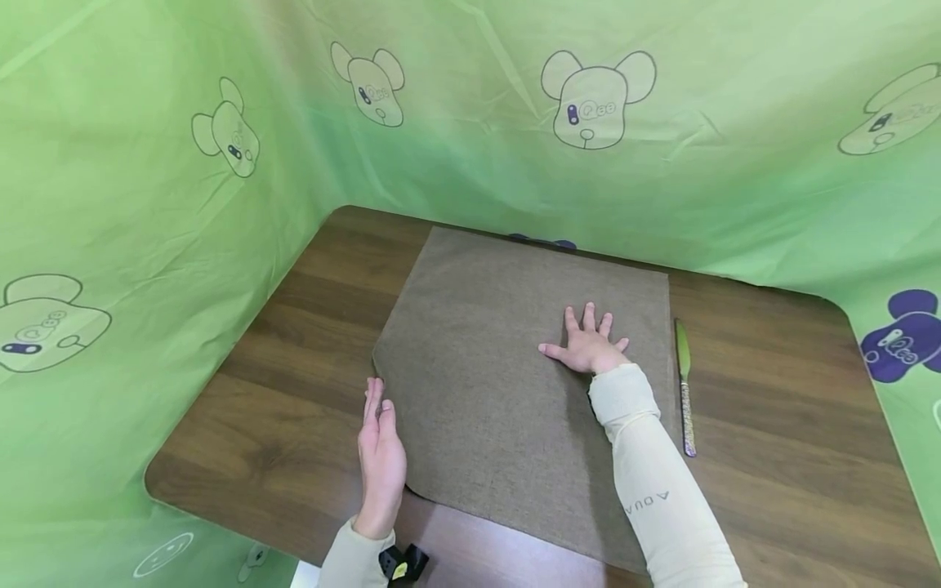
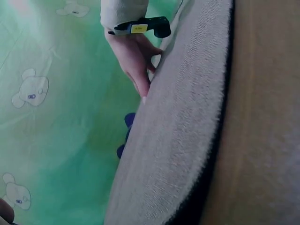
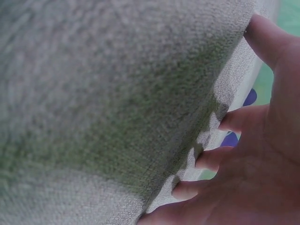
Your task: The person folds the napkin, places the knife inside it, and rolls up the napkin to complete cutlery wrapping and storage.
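A large grey-brown fabric mat [image 1: 500, 392] lies over the middle of the table, with a dark edge seen in the left wrist view. On its right half rests my right hand [image 1: 588, 347], fingers spread wide. The right wrist view shows those fingertips [image 3: 206, 159] against the woven surface. My left hand [image 1: 382, 457] stands on its side by the mat's left front edge, fingers straight and holding nothing. Whether it touches the mat, I cannot tell. To the right of the mat lies a table knife [image 1: 684, 384] with a gold-coloured blade and speckled handle.
The wooden table [image 1: 279, 408] has rounded corners and extends on both sides of the mat. Green curtains [image 1: 470, 147] printed with bear faces hang behind and to the left and right of it. A black wrist camera [image 1: 403, 563] is strapped to my left wrist.
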Available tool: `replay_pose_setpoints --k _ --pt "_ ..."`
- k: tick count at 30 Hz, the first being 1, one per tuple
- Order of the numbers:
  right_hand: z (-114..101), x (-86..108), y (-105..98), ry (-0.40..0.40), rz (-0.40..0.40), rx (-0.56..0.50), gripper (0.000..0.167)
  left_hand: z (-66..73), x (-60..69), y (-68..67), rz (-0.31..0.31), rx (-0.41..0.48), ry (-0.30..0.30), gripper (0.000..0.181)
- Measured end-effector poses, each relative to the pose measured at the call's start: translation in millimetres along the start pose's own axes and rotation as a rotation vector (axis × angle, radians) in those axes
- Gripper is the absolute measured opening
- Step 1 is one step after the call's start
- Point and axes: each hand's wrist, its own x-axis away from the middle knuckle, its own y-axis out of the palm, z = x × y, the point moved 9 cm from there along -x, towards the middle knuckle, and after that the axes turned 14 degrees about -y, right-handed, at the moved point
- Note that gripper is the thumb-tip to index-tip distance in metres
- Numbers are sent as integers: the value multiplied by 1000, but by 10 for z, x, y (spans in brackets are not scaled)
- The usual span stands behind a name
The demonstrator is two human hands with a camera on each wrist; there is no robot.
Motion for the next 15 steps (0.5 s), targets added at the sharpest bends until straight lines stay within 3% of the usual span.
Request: replay_pose_setpoints --k 10,15 --pt "13 0 1 3 9 3 95 147 28 186 -73 61 41 47" --pt "18 -2 7 4 20 7 95 233 75 325 -109 46 79 46"
